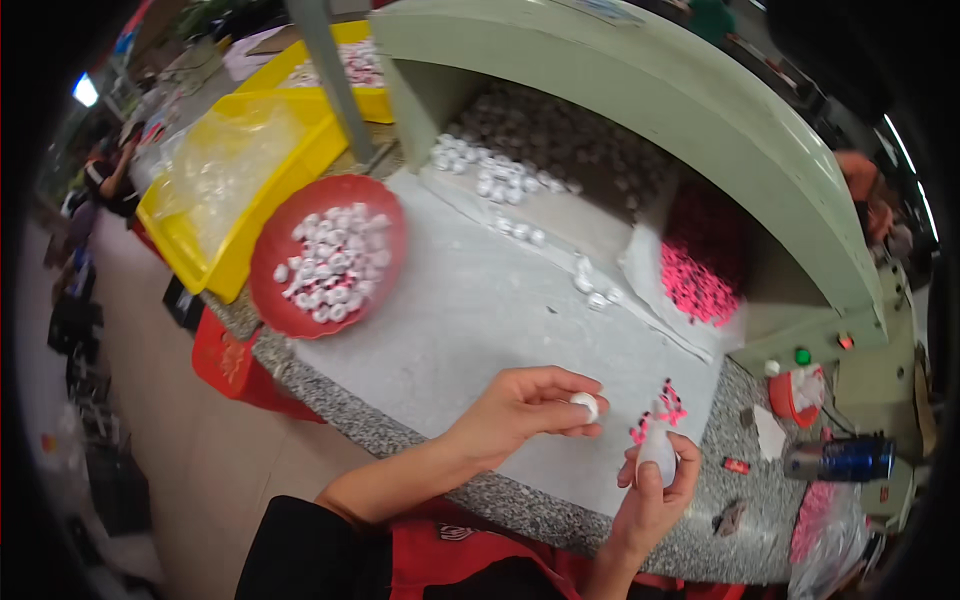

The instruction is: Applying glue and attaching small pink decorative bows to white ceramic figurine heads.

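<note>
A small round white piece [586, 405] is pinched between the thumb and fingers of my left hand [535, 402]. My right hand [660, 490] is wrapped round a white squeeze bottle [657, 452], its narrow tip pointing up and away from me. The two hands are apart, above the white sheet [450, 290] on the worktop. Just beyond the bottle lies a small scatter of pink pieces with dark ends [672, 402]. At the far left of the sheet a red bowl [265, 265] holds many white pieces with pink in them.
A pale green cabinet [640, 60] stands at the back, with heaped white pieces [490, 170] and pink pieces [695, 280] inside. Yellow trays [215, 265] are at the left. To the right are a red cup [790, 400] and a blue cylinder [840, 460] on the granite.
</note>
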Tool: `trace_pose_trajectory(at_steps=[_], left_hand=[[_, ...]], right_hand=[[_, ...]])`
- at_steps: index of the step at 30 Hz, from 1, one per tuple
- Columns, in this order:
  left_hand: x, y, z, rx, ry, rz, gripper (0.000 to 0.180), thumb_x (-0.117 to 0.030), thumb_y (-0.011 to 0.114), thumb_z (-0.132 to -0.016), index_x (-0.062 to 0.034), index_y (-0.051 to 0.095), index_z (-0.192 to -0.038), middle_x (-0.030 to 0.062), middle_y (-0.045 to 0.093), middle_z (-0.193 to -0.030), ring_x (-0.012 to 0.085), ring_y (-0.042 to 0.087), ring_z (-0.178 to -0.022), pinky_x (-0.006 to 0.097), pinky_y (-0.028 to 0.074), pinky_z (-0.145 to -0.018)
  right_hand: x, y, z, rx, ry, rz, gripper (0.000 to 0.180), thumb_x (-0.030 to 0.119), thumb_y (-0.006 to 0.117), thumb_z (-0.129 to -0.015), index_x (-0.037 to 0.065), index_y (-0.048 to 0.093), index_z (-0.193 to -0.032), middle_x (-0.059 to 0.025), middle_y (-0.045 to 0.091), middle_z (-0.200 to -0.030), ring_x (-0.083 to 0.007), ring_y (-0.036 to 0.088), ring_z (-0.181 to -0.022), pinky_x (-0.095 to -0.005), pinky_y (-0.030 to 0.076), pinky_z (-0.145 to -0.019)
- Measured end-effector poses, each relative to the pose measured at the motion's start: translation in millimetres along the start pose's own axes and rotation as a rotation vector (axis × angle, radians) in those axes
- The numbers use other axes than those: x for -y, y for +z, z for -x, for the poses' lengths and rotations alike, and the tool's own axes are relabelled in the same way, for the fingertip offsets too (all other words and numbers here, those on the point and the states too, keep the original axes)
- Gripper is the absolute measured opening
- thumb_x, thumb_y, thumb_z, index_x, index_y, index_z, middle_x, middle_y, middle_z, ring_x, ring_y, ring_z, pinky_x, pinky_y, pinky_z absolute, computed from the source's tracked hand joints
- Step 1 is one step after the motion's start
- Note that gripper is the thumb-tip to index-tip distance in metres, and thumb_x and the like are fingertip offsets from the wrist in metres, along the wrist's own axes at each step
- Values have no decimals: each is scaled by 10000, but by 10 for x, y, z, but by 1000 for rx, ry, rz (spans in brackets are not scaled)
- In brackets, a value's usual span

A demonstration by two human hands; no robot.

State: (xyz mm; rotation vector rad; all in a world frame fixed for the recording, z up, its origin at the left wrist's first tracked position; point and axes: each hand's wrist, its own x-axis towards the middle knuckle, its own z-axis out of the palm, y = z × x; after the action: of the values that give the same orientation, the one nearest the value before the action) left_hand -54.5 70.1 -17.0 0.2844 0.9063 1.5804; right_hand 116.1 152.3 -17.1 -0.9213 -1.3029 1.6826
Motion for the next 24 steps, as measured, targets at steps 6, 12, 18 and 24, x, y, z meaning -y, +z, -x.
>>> trace_pose_trajectory(at_steps=[6,12,18,24], left_hand=[[215,62,25,3,452,-447,330,114,531,-778,45,527,-1101,147,519,-1067,249,582,-950,317,492,-824],[287,183,58,-85,570,-410,335,156,548,-746,64,510,-1067,167,511,-1065,268,565,-991,330,493,-849],[271,193,76,-79,588,-405,310,158,559,-738,59,506,-1027,167,497,-1081,276,556,-1006,333,489,-859],[260,209,60,-57,603,-381,290,148,556,-753,67,523,-1029,151,497,-1065,228,559,-993,299,490,-863]], right_hand=[[180,24,268,-76,-396,368,316,166,615,-681,-12,529,-926,-93,552,-876,-164,522,-766,-280,432,-709],[228,-48,159,121,-736,517,290,30,655,-650,-30,549,-913,-128,616,-717,-189,582,-499,-259,456,-449],[208,-25,239,82,-547,528,248,118,618,-661,-1,575,-874,-118,603,-786,-180,583,-683,-269,463,-628],[209,-9,125,140,-687,484,269,15,656,-652,-23,558,-899,-106,615,-689,-185,571,-483,-256,437,-439]])
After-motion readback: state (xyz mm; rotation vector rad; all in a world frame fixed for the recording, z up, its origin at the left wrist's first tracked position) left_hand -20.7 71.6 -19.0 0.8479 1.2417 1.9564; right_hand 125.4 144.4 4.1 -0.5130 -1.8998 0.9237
